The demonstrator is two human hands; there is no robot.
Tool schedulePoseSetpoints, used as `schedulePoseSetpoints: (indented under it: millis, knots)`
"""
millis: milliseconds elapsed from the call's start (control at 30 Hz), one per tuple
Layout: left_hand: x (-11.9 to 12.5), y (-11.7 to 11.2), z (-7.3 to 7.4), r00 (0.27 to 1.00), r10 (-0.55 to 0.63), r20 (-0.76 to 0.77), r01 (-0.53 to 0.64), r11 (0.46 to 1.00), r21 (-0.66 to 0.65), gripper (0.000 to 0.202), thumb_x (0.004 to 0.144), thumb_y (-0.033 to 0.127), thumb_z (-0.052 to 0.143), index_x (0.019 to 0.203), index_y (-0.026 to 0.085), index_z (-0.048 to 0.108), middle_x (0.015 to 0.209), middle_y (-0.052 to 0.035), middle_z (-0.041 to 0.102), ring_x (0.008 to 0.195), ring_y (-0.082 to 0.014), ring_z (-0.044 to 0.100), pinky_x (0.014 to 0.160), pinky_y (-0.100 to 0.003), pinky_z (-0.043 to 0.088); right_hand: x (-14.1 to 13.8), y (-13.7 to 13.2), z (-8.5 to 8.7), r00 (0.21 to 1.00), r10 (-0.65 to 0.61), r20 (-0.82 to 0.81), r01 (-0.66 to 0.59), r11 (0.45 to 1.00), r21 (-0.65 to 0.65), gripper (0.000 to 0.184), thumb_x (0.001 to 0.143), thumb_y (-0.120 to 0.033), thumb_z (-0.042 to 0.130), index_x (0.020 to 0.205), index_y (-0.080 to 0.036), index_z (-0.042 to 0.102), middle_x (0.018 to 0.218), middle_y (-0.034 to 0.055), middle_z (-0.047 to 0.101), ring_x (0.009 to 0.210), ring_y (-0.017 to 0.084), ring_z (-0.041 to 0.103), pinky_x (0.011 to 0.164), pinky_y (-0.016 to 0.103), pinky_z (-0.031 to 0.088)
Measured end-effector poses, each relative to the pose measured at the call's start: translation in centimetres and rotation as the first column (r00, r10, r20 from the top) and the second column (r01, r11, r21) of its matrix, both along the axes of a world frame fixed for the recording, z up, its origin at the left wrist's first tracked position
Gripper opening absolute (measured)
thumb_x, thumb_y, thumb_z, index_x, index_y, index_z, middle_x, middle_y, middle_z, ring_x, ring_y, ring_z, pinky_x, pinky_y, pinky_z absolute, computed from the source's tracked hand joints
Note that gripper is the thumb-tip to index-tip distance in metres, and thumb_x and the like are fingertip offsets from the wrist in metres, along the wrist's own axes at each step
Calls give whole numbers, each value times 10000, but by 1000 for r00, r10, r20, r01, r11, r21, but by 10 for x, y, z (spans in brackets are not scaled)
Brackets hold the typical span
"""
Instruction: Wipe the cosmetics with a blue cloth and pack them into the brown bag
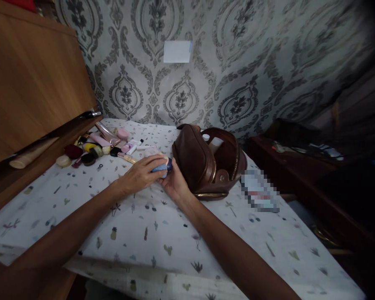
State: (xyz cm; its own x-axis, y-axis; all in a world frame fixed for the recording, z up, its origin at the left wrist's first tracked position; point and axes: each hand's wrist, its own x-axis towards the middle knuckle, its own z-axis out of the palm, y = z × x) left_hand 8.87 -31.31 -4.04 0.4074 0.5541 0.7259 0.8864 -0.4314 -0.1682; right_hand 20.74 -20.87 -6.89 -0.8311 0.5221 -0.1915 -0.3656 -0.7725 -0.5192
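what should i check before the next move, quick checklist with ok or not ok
1. Blue container held: ok, both the left hand and the right hand are on it.
2. Container's lid closed: cannot tell, fingers cover much of it.
3. Brown bag open: ok, its mouth gapes between the zipper edges.
4. Free room in the bag: cannot tell, a white cap shows but the inside is dark.
5. Pixelated item identified: cannot tell, its details are obscured.
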Motion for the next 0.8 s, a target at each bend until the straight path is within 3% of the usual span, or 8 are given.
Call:
schedulePoseSetpoints:
  millis: [167, 367, 500, 667, 800]
  knots:
    - [3, -3, 0, 982, 11, 188, -8, 1000, -15, 126, 940, 143, 557, 998, 166, 666, 1279, -157, 594, 1260, -252, 537, 1021, -458, 509, 3, -1, 10, 998, 16, 63, -13, 998, -58, 389, 995, -506, 367, 958, -221, 629, 681, -21, 666, 527, 130, 574, 486, 226, 488]
    - [9, -7, 6, 884, 108, 455, -43, 988, -151, 177, 985, 223, 452, 1023, 187, 622, 1296, -146, 588, 1230, -230, 559, 1046, -436, 460, 5, 0, 17, 995, -9, 96, 16, 997, -74, 327, 945, -493, 451, 880, -219, 617, 603, -34, 607, 439, 107, 483, 400, 188, 405]
    - [12, -8, 7, 765, 102, 636, 23, 982, -186, 176, 991, 290, 429, 1045, 196, 568, 1247, -127, 617, 1179, -223, 578, 1002, -388, 462, 7, 2, 14, 996, 75, 56, -76, 997, 20, 367, 860, -573, 527, 783, -216, 564, 535, -41, 543, 426, 95, 454, 383, 175, 363]
    - [8, -6, 8, 575, 179, 798, 87, 957, -277, 226, 978, 385, 460, 1060, 201, 564, 994, -46, 649, 865, -168, 604, 780, -280, 486, 7, 3, 10, 992, 116, 54, -119, 991, 57, 402, 853, -598, 503, 772, -209, 562, 506, -39, 535, 402, 90, 435, 359, 167, 305]
    - [9, -3, 16, 456, 168, 874, 121, 961, -248, 255, 944, 412, 504, 1000, 185, 604, 985, -49, 670, 943, -196, 612, 862, -309, 481, 3, 0, 12, 981, 83, 175, -111, 981, 159, 426, 821, -626, 554, 779, -203, 579, 545, -36, 578, 397, 88, 447, 335, 169, 275]
